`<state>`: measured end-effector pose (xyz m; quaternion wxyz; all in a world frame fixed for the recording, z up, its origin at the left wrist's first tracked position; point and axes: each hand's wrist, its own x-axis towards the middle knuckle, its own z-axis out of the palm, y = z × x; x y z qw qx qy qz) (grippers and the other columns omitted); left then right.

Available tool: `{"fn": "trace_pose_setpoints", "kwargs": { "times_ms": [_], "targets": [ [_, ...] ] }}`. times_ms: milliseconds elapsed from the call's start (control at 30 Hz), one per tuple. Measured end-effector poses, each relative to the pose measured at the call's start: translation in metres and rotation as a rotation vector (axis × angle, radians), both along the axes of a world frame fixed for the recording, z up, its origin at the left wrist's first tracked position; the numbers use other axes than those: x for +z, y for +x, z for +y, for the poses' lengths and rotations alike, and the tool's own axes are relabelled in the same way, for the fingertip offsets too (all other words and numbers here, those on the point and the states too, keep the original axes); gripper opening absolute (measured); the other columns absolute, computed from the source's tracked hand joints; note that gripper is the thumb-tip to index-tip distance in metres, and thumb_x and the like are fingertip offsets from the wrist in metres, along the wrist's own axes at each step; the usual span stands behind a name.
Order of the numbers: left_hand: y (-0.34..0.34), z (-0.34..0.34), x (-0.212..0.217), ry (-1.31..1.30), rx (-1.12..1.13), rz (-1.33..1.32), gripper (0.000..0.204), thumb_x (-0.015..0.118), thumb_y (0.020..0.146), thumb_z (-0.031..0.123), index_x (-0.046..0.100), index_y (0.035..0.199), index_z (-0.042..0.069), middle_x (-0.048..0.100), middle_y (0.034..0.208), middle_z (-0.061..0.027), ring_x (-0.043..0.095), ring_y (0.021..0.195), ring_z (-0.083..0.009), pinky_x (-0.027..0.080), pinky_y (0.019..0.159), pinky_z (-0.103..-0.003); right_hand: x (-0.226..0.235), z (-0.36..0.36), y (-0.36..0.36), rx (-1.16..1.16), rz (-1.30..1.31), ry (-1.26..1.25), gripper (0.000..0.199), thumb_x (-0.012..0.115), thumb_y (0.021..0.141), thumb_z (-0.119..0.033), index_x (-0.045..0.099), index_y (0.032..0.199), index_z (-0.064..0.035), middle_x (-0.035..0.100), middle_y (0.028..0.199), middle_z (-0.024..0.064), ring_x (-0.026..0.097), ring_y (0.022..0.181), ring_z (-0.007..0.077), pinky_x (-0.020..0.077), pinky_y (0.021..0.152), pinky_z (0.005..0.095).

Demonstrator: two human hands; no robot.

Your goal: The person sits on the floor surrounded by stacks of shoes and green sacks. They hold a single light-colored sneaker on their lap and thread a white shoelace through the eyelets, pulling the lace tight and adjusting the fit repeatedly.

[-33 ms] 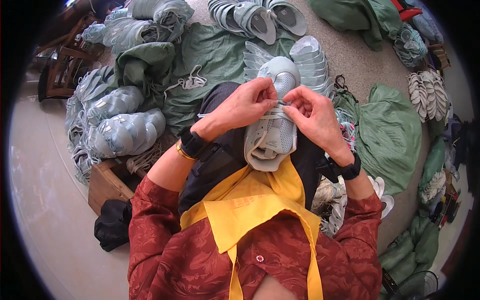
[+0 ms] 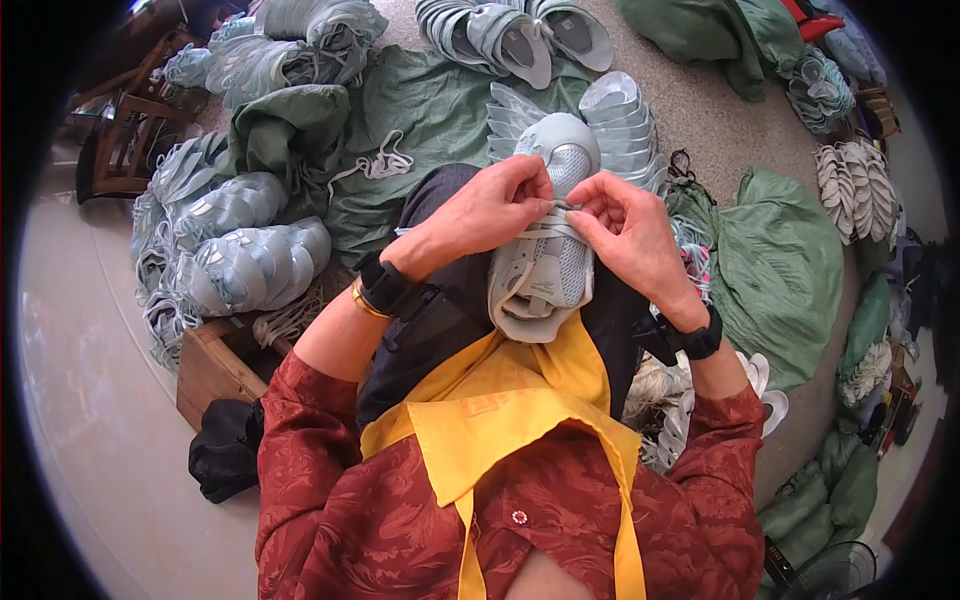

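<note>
A pale grey-blue shoe upper (image 2: 568, 268) lies across my lap, its rounded toe pointing away from me and its heel opening toward me. My left hand (image 2: 490, 208) is over its left side, thumb and index finger pinched at a light shoelace (image 2: 540, 234) that crosses the middle of the upper. Opposite it, my right hand (image 2: 637, 235) pinches at the lace too, its other fingers curled. The fingertips of both hands nearly meet above the lacing, and they hide part of it. A stack of similar uppers (image 2: 620, 125) lies just beyond the toe.
Green cloth (image 2: 430, 100) spreads ahead, with a loose white lace (image 2: 385, 162) on it. Bundled uppers (image 2: 255, 270) are heaped at the left, above a wooden box (image 2: 205, 375). A green sack (image 2: 785, 270) lies at the right. Nested uppers (image 2: 500, 40) lie at the far side.
</note>
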<state>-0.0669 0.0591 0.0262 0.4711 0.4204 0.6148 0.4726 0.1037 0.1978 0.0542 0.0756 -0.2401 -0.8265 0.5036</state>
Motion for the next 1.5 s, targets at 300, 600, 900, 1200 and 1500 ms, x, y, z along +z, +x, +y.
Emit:
{"fn": "trace_pose_setpoints", "kwargs": {
  "times_ms": [300, 600, 900, 1200, 1500],
  "targets": [
    [0.003, -0.001, -0.002, 0.08, 0.008, 0.142, 0.014, 0.067, 0.096, 0.014, 0.059, 0.098, 0.003, 0.049, 0.081, 0.0042, 0.044, 0.073, -0.0067, 0.041, 0.065, -0.025, -0.008, 0.006, 0.002, 0.009, 0.01, -0.112, 0.012, 0.073, 0.09, -0.009, 0.069, 0.094, 0.0019, 0.07, 0.079, 0.0026, 0.061, 0.067, 0.0051, 0.0506, 0.063, 0.0243],
    [-0.002, 0.005, -0.002, -0.01, -0.002, 0.191, 0.014, 0.062, 0.095, 0.014, 0.059, 0.097, 0.001, 0.054, 0.081, -0.001, 0.049, 0.075, -0.01, 0.044, 0.066, -0.028, -0.007, 0.008, 0.004, 0.018, -0.019, -0.159, 0.012, 0.073, 0.09, -0.008, 0.069, 0.095, 0.002, 0.069, 0.08, 0.002, 0.062, 0.069, 0.0048, 0.0513, 0.064, 0.0234],
    [0.002, 0.006, 0.0, -0.014, 0.048, 0.302, 0.015, 0.061, 0.093, 0.013, 0.059, 0.097, -0.002, 0.057, 0.083, -0.0052, 0.052, 0.074, -0.0125, 0.046, 0.066, -0.031, -0.012, 0.011, 0.005, -0.012, -0.052, -0.184, 0.014, 0.073, 0.091, -0.011, 0.068, 0.093, 0.002, 0.068, 0.081, 0.0008, 0.062, 0.07, 0.0039, 0.0513, 0.064, 0.023],
    [0.01, 0.002, -0.01, 0.02, 0.125, 0.236, 0.01, 0.058, 0.093, 0.007, 0.057, 0.1, -0.001, 0.057, 0.086, -0.0055, 0.053, 0.08, -0.0134, 0.046, 0.071, -0.031, -0.016, 0.016, 0.004, -0.007, -0.06, -0.428, 0.01, 0.071, 0.093, -0.009, 0.064, 0.095, -0.0015, 0.064, 0.082, -0.0028, 0.058, 0.067, 0.004, 0.049, 0.061, 0.0209],
    [0.017, -0.002, -0.01, 0.076, 0.186, 0.26, 0.008, 0.058, 0.093, 0.004, 0.054, 0.1, 0.001, 0.057, 0.088, -0.0061, 0.053, 0.08, -0.0137, 0.046, 0.071, -0.03, -0.026, 0.024, 0.014, 0.01, 0.033, -0.673, 0.009, 0.068, 0.095, -0.007, 0.061, 0.101, -0.004, 0.061, 0.088, -0.0024, 0.057, 0.072, 0.0045, 0.0486, 0.064, 0.0203]
  ]
}}
